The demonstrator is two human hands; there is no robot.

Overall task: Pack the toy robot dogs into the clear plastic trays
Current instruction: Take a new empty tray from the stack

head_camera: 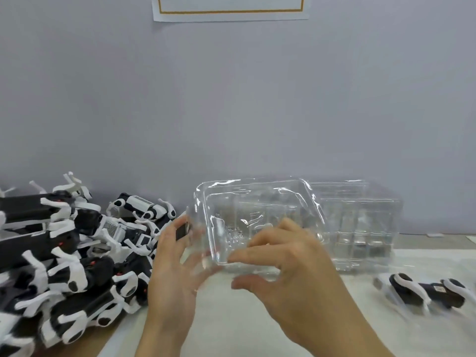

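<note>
- While both hands hover over the table (231, 318), a clear plastic tray (257, 217) is lifted at the centre, tilted so its hollow faces the person.
- At seven o'clock from that tray, the left hand (172, 269) grips its left edge, fingers curled round the rim.
- At five o'clock, the right hand (288, 269) pinches the tray's near edge between thumb and curled fingers.
- At three o'clock, just behind and beside the held tray, a stack of clear trays (360, 228) stands against the grey wall (231, 99).
- At nine o'clock lies a heap of black-and-white toy robot dogs (69, 248), tangled together.
- At four o'clock, well apart from the heap, a single toy dog (422, 292) lies on its side on the table.
- At twelve o'clock, a paper sign (230, 7) hangs on the wall.
</note>
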